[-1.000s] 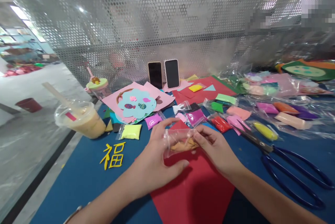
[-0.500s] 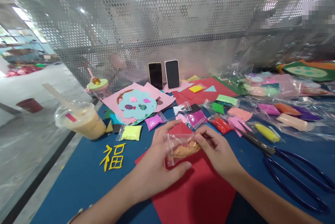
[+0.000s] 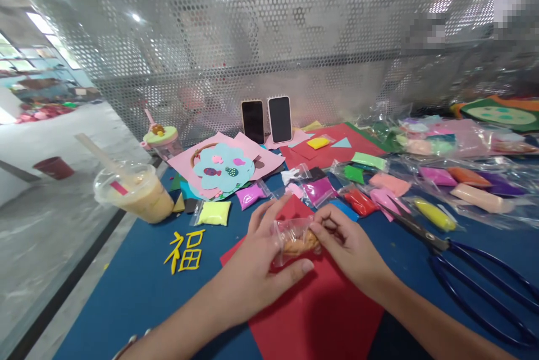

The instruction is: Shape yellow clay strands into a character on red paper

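A small clear bag of orange-brown modelling clay [image 3: 301, 243] is held between my two hands above a sheet of red paper [image 3: 311, 315]. My right hand [image 3: 351, 247] pinches the bag's right end between thumb and fingers. Around the left end curls my left hand [image 3: 261, 261], its fingers behind the bag and its thumb stretched out below; the exact contact there is partly hidden. Left of the paper, a yellow clay Chinese character [image 3: 185, 251] lies flat on the blue table [image 3: 138, 292].
Big scissors [image 3: 438, 242] lie partly open at right. Beyond my hands are several clay packets, such as a light yellow packet [image 3: 213, 213] and a red packet [image 3: 360, 201]. A drink cup [image 3: 143, 197] stands left. Two phones [image 3: 280, 119] lean against the perforated metal screen [image 3: 210, 68].
My hands still hold the clay bag, which looks slightly more bunched up, its left part closer to my right fingers. The whole view has shifted a little.
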The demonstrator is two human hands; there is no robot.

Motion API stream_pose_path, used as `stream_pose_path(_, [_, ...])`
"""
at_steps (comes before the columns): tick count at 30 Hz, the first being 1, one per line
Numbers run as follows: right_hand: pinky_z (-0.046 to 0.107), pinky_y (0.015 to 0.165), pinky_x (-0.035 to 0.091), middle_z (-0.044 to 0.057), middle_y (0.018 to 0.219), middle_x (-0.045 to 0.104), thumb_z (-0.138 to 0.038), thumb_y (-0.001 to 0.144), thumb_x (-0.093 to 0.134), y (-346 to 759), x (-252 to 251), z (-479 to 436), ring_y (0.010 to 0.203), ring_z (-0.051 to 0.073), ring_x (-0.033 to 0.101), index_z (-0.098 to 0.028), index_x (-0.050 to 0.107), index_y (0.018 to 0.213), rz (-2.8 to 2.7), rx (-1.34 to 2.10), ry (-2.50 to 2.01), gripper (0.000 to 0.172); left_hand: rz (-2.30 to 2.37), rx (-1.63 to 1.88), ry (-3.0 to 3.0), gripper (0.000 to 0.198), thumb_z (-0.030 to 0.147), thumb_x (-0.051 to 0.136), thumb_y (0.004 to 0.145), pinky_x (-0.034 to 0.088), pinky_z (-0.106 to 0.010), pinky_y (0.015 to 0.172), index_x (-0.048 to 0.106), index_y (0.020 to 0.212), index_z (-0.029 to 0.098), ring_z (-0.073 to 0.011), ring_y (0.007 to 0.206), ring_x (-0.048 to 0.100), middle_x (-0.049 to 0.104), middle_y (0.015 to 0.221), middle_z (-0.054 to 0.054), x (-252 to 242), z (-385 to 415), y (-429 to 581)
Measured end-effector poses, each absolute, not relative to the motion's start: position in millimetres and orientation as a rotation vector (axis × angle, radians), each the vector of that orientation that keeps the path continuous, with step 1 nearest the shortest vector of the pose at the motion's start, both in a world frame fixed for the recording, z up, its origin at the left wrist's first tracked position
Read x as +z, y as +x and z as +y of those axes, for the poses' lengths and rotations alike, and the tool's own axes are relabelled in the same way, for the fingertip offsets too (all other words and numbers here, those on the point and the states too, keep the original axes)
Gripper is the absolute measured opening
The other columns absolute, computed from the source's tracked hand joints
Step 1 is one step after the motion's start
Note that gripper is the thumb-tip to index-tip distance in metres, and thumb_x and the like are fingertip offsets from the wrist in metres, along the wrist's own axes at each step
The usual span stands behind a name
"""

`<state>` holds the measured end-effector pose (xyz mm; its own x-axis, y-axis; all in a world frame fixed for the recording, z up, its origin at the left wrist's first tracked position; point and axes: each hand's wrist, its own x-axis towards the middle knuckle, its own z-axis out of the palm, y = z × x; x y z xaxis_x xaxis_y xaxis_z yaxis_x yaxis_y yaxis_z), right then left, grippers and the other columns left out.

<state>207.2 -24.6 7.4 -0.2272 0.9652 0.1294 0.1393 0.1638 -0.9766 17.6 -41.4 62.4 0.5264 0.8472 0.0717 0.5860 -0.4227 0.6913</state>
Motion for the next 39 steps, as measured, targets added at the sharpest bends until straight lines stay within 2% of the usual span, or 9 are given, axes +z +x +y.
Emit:
stream_pose_path(2, [0.024, 0.055, 0.042, -0.002, 0.066, 0.055, -0.048, 0.091, 0.05, 208.0, 7.6, -22.4, 0.06, 0.013, 0.053, -0.024, 0.051, 0.08, -1.586, 1.182, -1.098, 0.027, 1.183, 0.542, 2.213, 0.024, 0.031, 0.051, 0.092, 0.023, -0.062, 0.112, 0.066, 0.11, 0.03, -0.0352, 0.144, 0.01, 0.018, 0.157, 0.001, 61.1, -40.1, 17.8])
stream_pose_path(6, [0.025, 0.064, 0.047, 0.0, 0.073, 0.06, -0.049, 0.092, 0.048, 208.7, 10.1, -19.6, 0.07, 0.015, 0.058, -0.023, 0.054, 0.08, -1.579, 1.117, -1.115, 0.029, 1.2, 0.664, 2.258, 0.034, 0.019, 0.048, 0.091, 0.025, -0.058, 0.113, 0.063, 0.118, 0.034, -0.0306, 0.141, 0.017, 0.026, 0.154, 0.002, 59.6, -37.1, 16.6])
stream_pose_path(13, [0.024, 0.059, 0.046, 0.0, 0.07, 0.057, -0.047, 0.092, 0.049, 204.5, 11.0, -24.6, 0.064, 0.014, 0.056, -0.024, 0.054, 0.078, -1.507, 1.012, -1.115, 0.027, 1.095, 0.754, 2.002, 0.024, 0.026, 0.054, 0.088, 0.037, -0.049, 0.11, 0.062, 0.111, 0.029, -0.03, 0.137, 0.029, 0.036, 0.139, -0.006, 56.4, -36.5, 14.8])
stream_pose_path(16, [0.024, 0.057, 0.044, 0.0, 0.071, 0.056, -0.045, 0.094, 0.046, 205.5, 9.9, -26.6, 0.064, 0.015, 0.054, -0.024, 0.053, 0.08, -1.556, 0.999, -1.116, 0.026, 1.094, 0.693, 1.887, 0.03, 0.028, 0.061, 0.083, 0.036, -0.047, 0.111, 0.059, 0.113, 0.027, -0.0307, 0.139, 0.027, 0.032, 0.14, -0.006, 55.0, -37.3, 15.3])
stream_pose_path(19, [0.024, 0.056, 0.042, -0.001, 0.071, 0.054, -0.043, 0.095, 0.044, 208.0, 9.0, -26.0, 0.064, 0.015, 0.052, -0.024, 0.052, 0.082, -1.582, 0.956, -1.101, 0.024, 1.055, 0.599, 1.893, 0.05, 0.033, 0.067, 0.08, 0.03, -0.05, 0.114, 0.052, 0.127, 0.03, -0.0332, 0.142, 0.018, 0.02, 0.149, -0.006, 56.1, -38.1, 15.4])
stream_pose_path(21, [0.025, 0.057, 0.041, -0.001, 0.07, 0.052, -0.042, 0.095, 0.044, 209.3, 8.7, -24.9, 0.064, 0.015, 0.051, -0.024, 0.051, 0.082, -1.602, 0.943, -1.09, 0.024, 1.029, 0.554, 1.925, 0.055, 0.035, 0.068, 0.079, 0.026, -0.052, 0.115, 0.05, 0.131, 0.032, -0.0341, 0.143, 0.013, 0.016, 0.152, -0.005, 57.6, -38.4, 15.4])
stream_pose_path(26, [0.024, 0.056, 0.037, -0.003, 0.068, 0.048, -0.043, 0.096, 0.044, 210.5, 6.9, -23.6, 0.061, 0.012, 0.045, -0.024, 0.049, 0.08, -1.636, 0.974, -1.087, 0.025, 1.016, 0.655, 1.876, 0.035, 0.034, 0.067, 0.08, 0.027, -0.05, 0.114, 0.064, 0.114, 0.029, -0.033, 0.142, 0.02, 0.025, 0.148, -0.005, 58.3, -40.2, 16.2])
stream_pose_path(33, [0.023, 0.057, 0.04, -0.003, 0.069, 0.05, -0.047, 0.094, 0.047, 212.6, 9.1, -19.0, 0.063, 0.012, 0.049, -0.024, 0.05, 0.082, -1.583, 1.114, -1.088, 0.026, 1.024, 0.678, 1.679, 0.045, 0.049, 0.062, 0.083, 0.027, -0.05, 0.114, 0.058, 0.125, 0.034, -0.0322, 0.142, 0.02, 0.023, 0.15, -0.004, 50.8, -42.4, 18.8])
stream_pose_path(39, [0.023, 0.061, 0.043, -0.002, 0.074, 0.056, -0.048, 0.091, 0.051, 213.7, 14.2, -19.9, 0.068, 0.013, 0.053, -0.023, 0.054, 0.082, -1.656, 1.11, -1.089, 0.027, 1.199, 0.797, 1.637, 0.032, 0.048, 0.062, 0.082, 0.029, -0.051, 0.112, 0.068, 0.105, 0.028, -0.0331, 0.134, 0.035, 0.033, 0.148, -0.004, 41.3, -42.2, 23.5])
